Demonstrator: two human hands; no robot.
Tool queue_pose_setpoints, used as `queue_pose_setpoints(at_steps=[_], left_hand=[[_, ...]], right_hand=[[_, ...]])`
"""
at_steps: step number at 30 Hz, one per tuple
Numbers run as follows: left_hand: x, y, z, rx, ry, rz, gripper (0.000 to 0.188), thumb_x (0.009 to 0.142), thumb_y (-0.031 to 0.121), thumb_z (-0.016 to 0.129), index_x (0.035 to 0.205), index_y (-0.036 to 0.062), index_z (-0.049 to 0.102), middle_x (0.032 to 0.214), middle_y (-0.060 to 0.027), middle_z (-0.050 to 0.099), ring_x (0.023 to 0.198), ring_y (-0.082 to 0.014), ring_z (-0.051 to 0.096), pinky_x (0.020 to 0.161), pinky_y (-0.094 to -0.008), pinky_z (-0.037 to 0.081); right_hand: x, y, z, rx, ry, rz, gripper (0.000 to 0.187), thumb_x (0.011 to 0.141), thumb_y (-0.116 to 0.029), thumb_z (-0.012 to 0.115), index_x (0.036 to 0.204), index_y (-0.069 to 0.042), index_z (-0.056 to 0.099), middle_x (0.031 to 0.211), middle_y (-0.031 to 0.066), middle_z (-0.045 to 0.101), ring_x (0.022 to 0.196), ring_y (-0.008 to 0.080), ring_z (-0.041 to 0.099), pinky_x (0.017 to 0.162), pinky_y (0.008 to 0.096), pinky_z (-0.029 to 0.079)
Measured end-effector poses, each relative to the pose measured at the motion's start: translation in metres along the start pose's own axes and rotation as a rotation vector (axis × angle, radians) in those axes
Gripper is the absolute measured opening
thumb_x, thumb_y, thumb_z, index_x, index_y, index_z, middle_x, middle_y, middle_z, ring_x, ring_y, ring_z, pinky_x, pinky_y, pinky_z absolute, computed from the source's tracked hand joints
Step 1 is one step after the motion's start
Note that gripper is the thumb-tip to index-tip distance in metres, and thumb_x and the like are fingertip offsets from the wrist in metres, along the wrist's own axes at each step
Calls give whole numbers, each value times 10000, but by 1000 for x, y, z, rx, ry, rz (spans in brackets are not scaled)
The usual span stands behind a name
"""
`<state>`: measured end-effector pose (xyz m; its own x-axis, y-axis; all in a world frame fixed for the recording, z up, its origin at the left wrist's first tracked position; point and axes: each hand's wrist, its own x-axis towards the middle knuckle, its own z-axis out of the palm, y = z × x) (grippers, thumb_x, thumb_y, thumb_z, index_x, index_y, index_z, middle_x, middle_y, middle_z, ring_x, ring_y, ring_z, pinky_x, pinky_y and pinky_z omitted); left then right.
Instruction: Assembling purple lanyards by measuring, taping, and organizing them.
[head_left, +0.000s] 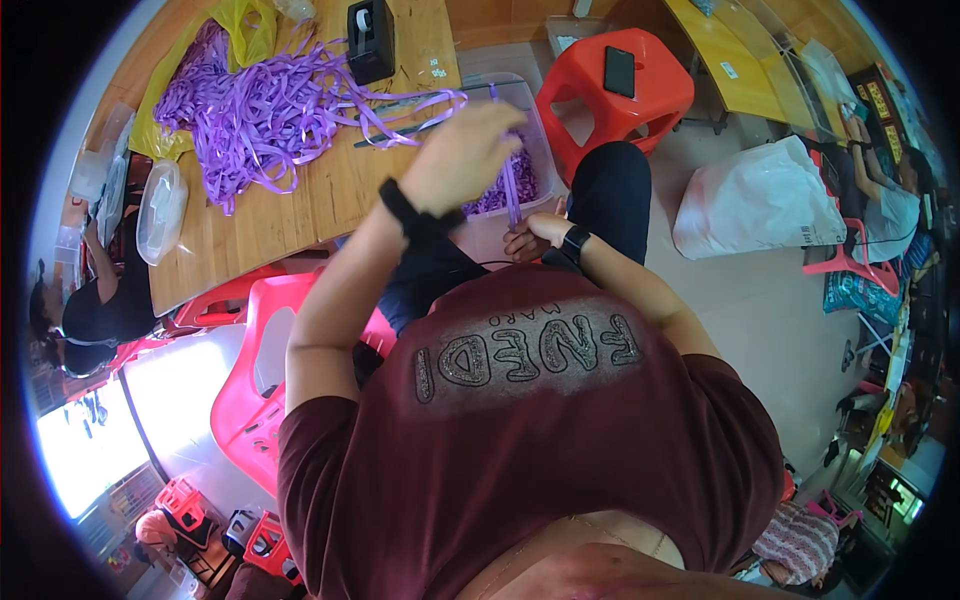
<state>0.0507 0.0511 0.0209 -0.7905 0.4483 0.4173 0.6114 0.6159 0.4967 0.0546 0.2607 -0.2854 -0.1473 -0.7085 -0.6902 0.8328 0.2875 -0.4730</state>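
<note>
Ribbon (pixel 511 190) pinched in right hand (pixel 540 231), left hand (pixel 470 148) with grip unclear, lettered maroon shirt (pixel 570 445)

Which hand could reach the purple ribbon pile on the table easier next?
Probably the left hand: it's nearer the purple ribbon pile. The right hand is farther, at the lower end of the purple strands.

Smooth wooden desk (pixel 225 255), faintly glossy; on it, shiny, satiny ribbon (pixel 250 110) and a crinkled plastic bag (pixel 247 45); beside it, a translucent plastic tub (pixel 543 150).
</note>
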Motion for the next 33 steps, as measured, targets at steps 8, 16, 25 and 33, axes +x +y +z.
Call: queue_pose_setpoints(at_steps=[8, 16, 25, 33], left_hand=[[-102, -29, 108, -189, -419, -590, 330, 939, 357, 583, 1048, 54, 655, 948, -160, 676, 928, -299, 664, 827, -383, 504], [-119, -46, 110, -322, -377, -624, 319, 908, 331, 657, 986, 22, 637, 790, -109, 659, 714, -226, 642, 681, -357, 506], [-131, -33, 89, -510, -206, -593, 244, 916, 227, 651, 1088, 56, 669, 913, -118, 702, 812, -208, 678, 758, -342, 535], [-132, -75, 127, -497, -439, -643, 254, 926, 221, 639, 1099, 40, 682, 960, -112, 706, 891, -222, 680, 819, -340, 529]], right_hand=[[-24, -24, 50, -99, 206, 157, 418, 996, -249, 420, 1306, 6, 534, 1118, 201, 688, 939, 313, 688, 800, 408, 563], [-24, -36, 42, 22, 161, 112, 325, 986, -267, 476, 1198, -51, 594, 1099, 126, 694, 911, 243, 674, 832, 382, 539], [-29, -44, 60, -469, 266, -95, 337, 919, -290, 564, 1127, -56, 689, 1022, 91, 721, 827, 216, 701, 629, 330, 562], [-46, -49, 76, -607, 136, 66, 504, 896, -513, 630, 1106, -64, 717, 1100, 91, 713, 803, 208, 695, 621, 331, 567]])
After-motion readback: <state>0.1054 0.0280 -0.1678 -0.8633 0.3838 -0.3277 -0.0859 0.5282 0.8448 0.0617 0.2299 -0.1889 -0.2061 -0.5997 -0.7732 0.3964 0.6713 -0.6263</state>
